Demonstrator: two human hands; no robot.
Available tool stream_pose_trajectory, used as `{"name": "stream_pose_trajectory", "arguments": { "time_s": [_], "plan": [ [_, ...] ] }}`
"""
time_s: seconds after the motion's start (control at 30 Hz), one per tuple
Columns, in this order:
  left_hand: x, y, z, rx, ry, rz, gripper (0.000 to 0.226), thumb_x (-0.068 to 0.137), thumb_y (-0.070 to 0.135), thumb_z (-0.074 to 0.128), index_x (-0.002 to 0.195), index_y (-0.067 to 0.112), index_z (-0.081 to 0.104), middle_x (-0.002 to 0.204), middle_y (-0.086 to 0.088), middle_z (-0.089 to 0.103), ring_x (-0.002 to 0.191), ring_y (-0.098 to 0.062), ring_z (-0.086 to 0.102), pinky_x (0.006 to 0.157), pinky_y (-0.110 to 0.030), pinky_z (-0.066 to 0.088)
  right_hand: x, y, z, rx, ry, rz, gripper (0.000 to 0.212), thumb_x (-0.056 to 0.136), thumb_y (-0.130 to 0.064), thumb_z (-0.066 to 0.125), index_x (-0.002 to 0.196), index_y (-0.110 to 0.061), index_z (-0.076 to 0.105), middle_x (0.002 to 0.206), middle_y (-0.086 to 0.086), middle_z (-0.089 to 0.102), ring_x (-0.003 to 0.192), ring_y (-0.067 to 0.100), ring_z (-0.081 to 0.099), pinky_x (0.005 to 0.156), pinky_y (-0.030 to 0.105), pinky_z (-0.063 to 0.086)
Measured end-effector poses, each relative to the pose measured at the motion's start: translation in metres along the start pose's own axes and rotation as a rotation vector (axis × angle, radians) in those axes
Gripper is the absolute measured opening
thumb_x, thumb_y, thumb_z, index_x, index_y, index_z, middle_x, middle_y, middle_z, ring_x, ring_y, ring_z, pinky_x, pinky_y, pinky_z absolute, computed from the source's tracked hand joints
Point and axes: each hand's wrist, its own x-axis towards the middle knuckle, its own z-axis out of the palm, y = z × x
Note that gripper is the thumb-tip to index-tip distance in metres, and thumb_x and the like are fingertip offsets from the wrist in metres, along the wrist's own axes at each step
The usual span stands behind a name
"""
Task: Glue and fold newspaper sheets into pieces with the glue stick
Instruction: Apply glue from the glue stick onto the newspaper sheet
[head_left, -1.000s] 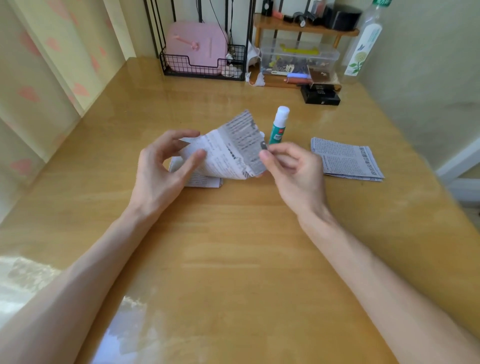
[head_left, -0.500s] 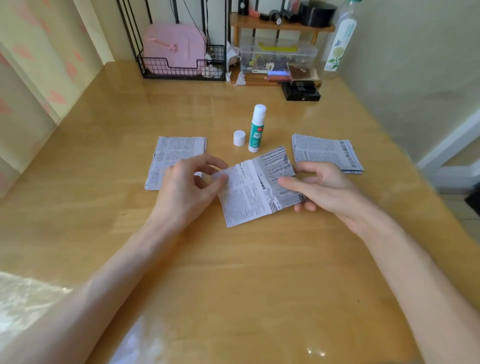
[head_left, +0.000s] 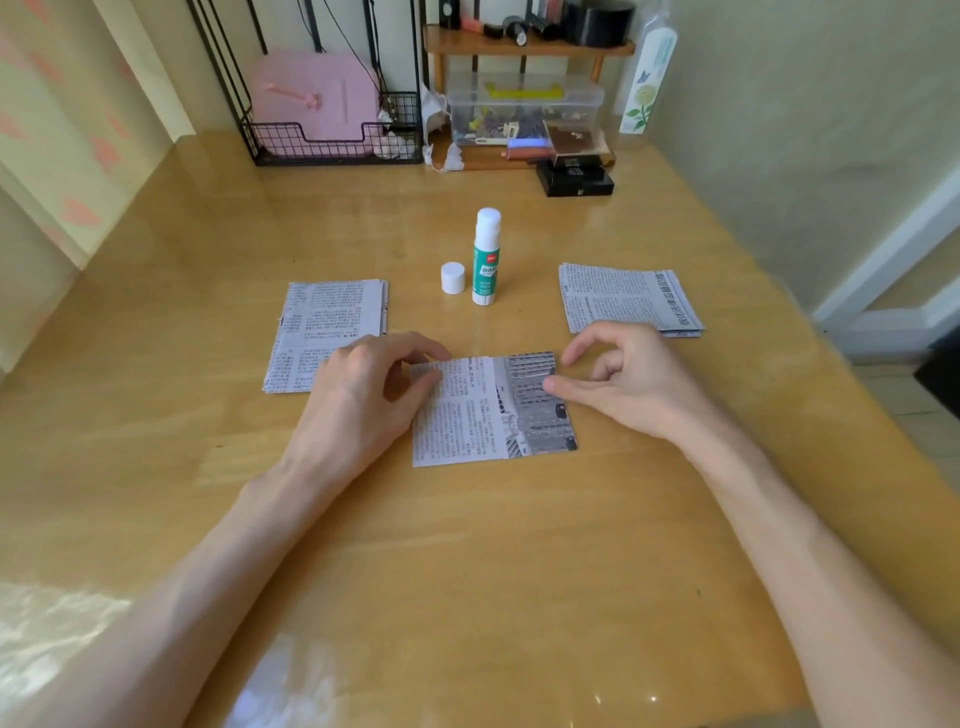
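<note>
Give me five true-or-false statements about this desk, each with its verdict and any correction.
1. The glue stick stands upright on the table. True.
2. The white cap sits on the stick. False: it stands on the table beside it.
3. The folded newspaper piece lies flat between the left hand and the right hand. True.
4. The right hand grips the glue stick. False: its thumb touches the piece's right edge.
5. Only one newspaper stack lies on the table. False: there is a left stack and a right stack.

Table (head_left: 467, 571), centre newspaper piece (head_left: 483, 415), left stack (head_left: 322, 322), right stack (head_left: 623, 296), glue stick (head_left: 486, 260), cap (head_left: 452, 277)
</note>
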Motion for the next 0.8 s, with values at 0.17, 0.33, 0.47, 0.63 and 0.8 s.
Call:
{"name": "stream_pose_trajectory", "arguments": {
  "time_s": [0.17, 0.33, 0.47, 0.63, 0.8],
  "plan": [
    [-0.002, 0.003, 0.000, 0.013, -0.008, 0.026, 0.019, 0.093, 0.024, 0.074, 0.109, 0.035, 0.074, 0.082, 0.026, 0.056, 0.084, 0.008, 0.052, 0.069, -0.009, 0.035, 0.008, -0.012, 0.003, 0.006, 0.100, -0.086, 0.023, 0.084, -0.038, 0.088, 0.098, -0.032, 0.070, 0.072, -0.007, 0.072, 0.063, 0.003, 0.065, 0.076, 0.030, 0.057],
    [-0.004, 0.002, 0.002, 0.004, -0.024, 0.057, 0.022, 0.092, 0.029, 0.074, 0.112, 0.039, 0.072, 0.090, 0.018, 0.066, 0.084, 0.001, 0.053, 0.071, -0.017, 0.039, 0.031, -0.036, 0.020, 0.065, 0.147, -0.171, 0.042, 0.086, -0.033, 0.086, 0.123, -0.029, 0.067, 0.101, -0.012, 0.072, 0.085, 0.003, 0.071, 0.078, 0.024, 0.058],
    [-0.003, 0.001, 0.004, -0.009, -0.031, 0.079, 0.022, 0.090, 0.031, 0.076, 0.112, 0.036, 0.072, 0.095, 0.017, 0.067, 0.088, -0.004, 0.052, 0.075, -0.015, 0.040, 0.054, -0.049, 0.038, 0.046, 0.216, -0.184, 0.061, 0.085, -0.043, 0.086, 0.136, -0.025, 0.060, 0.114, -0.011, 0.066, 0.088, 0.000, 0.067, 0.076, 0.023, 0.055],
    [-0.004, -0.002, 0.008, -0.014, -0.035, 0.100, 0.020, 0.091, 0.030, 0.073, 0.111, 0.034, 0.073, 0.098, 0.013, 0.065, 0.095, -0.014, 0.055, 0.084, -0.032, 0.048, 0.075, -0.052, 0.052, 0.009, 0.249, -0.107, 0.051, 0.082, -0.054, 0.085, 0.122, -0.029, 0.065, 0.104, -0.009, 0.066, 0.095, 0.013, 0.066, 0.081, 0.034, 0.055],
    [-0.005, -0.003, 0.008, -0.026, -0.050, 0.096, 0.021, 0.091, 0.033, 0.073, 0.112, 0.035, 0.074, 0.099, 0.013, 0.064, 0.099, -0.015, 0.057, 0.087, -0.034, 0.048, 0.080, -0.055, 0.058, 0.037, 0.297, -0.114, 0.031, 0.085, -0.047, 0.084, 0.106, -0.028, 0.074, 0.095, -0.011, 0.067, 0.085, 0.011, 0.064, 0.074, 0.033, 0.051]
  ]
}}
